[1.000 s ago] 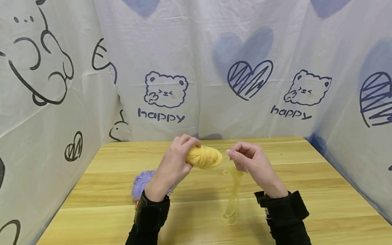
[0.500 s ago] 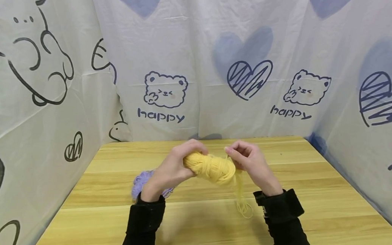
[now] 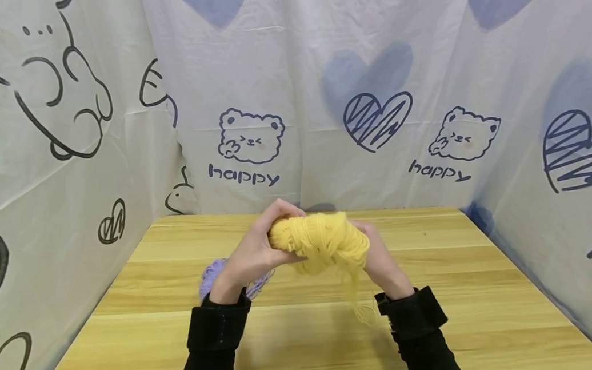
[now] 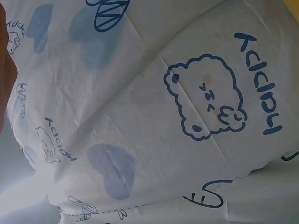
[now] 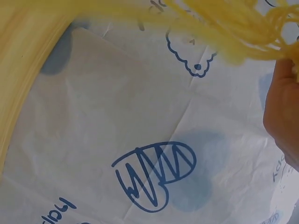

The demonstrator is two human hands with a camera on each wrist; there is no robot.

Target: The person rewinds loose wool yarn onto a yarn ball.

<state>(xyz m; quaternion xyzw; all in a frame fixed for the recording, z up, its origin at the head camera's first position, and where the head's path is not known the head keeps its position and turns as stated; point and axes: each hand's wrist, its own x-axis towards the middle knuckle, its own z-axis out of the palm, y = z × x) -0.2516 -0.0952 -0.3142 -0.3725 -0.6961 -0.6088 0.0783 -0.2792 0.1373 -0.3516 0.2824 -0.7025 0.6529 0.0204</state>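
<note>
Yellow yarn [image 3: 320, 240] up above the table [image 3: 152, 344], between the hands. Long axis runs roughly left-right, right end dipping a little toward the near side. Left hand [image 3: 259, 239] grips the left end, thumb near side, fingers far side; yarn lies directly right of that grip. Right hand [image 3: 382, 259] sits at the opposite end, partly behind the yarn; its fingers are hidden, so can't tell whether it pinches anything. Loose strands [image 3: 356, 298] hang from the right end, just left of the right wrist, in the way on the near side. Purple yarn [image 3: 211, 278] on the table, left, partly covered by the left hand and wrist. Curtain [image 3: 321, 172] beyond the far edge.
</note>
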